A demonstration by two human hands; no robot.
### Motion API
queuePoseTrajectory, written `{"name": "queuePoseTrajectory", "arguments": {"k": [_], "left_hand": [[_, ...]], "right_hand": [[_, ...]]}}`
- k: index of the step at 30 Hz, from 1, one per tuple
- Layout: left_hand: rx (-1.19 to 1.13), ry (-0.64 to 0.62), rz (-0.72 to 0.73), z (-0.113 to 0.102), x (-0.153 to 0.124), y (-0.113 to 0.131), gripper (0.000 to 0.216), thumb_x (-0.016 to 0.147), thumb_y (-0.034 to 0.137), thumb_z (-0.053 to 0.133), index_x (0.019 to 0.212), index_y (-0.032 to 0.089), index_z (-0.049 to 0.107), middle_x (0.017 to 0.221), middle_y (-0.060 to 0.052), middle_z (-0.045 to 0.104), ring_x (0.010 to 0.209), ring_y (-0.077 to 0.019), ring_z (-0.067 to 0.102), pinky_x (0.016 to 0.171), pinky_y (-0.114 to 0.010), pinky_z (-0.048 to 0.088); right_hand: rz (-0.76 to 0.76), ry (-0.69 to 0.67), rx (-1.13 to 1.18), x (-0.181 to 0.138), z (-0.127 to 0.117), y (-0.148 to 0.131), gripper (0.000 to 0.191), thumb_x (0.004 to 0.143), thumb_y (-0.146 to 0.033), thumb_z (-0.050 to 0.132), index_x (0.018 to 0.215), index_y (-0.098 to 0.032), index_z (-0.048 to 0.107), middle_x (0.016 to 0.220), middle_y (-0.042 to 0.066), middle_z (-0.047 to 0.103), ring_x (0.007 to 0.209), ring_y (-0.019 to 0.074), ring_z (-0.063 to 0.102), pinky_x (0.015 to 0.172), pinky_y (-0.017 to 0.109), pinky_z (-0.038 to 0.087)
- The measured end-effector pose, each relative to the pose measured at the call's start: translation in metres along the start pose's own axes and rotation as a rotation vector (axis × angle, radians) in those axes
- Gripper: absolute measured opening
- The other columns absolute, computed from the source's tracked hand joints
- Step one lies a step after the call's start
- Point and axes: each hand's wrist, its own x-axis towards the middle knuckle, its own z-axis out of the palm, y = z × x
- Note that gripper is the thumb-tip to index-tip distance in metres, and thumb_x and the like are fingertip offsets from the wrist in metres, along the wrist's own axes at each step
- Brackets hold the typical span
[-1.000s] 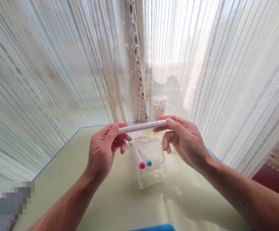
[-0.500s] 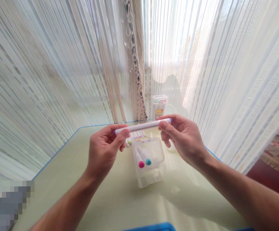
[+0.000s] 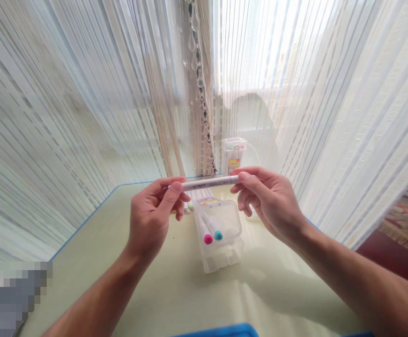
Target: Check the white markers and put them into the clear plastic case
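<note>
A white marker (image 3: 209,183) lies level in the air above the table (image 3: 119,262), pinched at each end. The left hand (image 3: 153,219) grips its left end between thumb and fingers; the right hand (image 3: 269,199) grips the right end the same way. The barrel is slim, pale, with dark print near the middle; the cap colours are hidden by the fingertips, perhaps purple at the left. Below it sits a clear case (image 3: 219,238) holding a pink-tipped and a teal-tipped marker.
</note>
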Motion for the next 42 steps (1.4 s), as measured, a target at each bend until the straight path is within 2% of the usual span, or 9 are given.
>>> {"name": "queuePoseTrajectory", "arguments": {"k": [11,17,26,31,42], "left_hand": [[0.025,-0.009,-0.022,0.0007,0.0003,-0.0003,0.021,0.079,0.026,0.080,0.095,0.013,0.074,0.064,-0.002,0.069,0.048,-0.0094,0.056,0.044,-0.021,0.043],[-0.003,0.010,-0.064,0.0007,0.0003,0.0030,0.024,0.080,0.032,0.079,0.094,0.013,0.075,0.066,-0.004,0.070,0.047,-0.0104,0.056,0.042,-0.022,0.044],[-0.102,0.026,-0.091,0.0010,0.0010,0.0042,0.026,0.086,0.033,0.070,0.098,0.011,0.076,0.068,-0.006,0.071,0.047,-0.0116,0.057,0.042,-0.023,0.043],[-0.134,0.038,-0.100,0.0011,0.0013,0.0049,0.027,0.086,0.033,0.067,0.098,0.010,0.076,0.068,-0.007,0.072,0.046,-0.0128,0.057,0.042,-0.025,0.042],[-0.112,0.045,-0.072,-0.0012,0.0012,0.0046,0.025,0.087,0.035,0.066,0.098,0.013,0.073,0.069,-0.005,0.071,0.046,-0.0115,0.056,0.042,-0.023,0.042]], "right_hand": [[-0.019,-0.024,-0.061,0.0023,-0.0016,0.0027,0.029,0.075,-0.034,0.087,0.091,-0.015,0.072,0.065,0.002,0.071,0.044,0.0100,0.059,0.034,0.019,0.040],[-0.029,-0.003,-0.075,0.0011,-0.0009,0.0000,0.023,0.081,-0.036,0.081,0.087,-0.016,0.071,0.066,0.002,0.070,0.045,0.0096,0.058,0.034,0.019,0.038],[-0.001,-0.008,-0.037,-0.0002,-0.0005,-0.0004,0.020,0.090,-0.033,0.070,0.096,-0.014,0.073,0.074,0.005,0.073,0.047,0.0103,0.060,0.036,0.020,0.040],[0.019,0.004,-0.022,-0.0007,0.0000,-0.0021,0.023,0.091,-0.035,0.066,0.101,-0.015,0.073,0.076,0.006,0.074,0.045,0.0110,0.059,0.035,0.022,0.041],[0.015,0.002,-0.024,-0.0006,-0.0002,-0.0014,0.023,0.091,-0.036,0.067,0.097,-0.016,0.072,0.077,0.005,0.074,0.044,0.0106,0.059,0.035,0.022,0.041]]}}
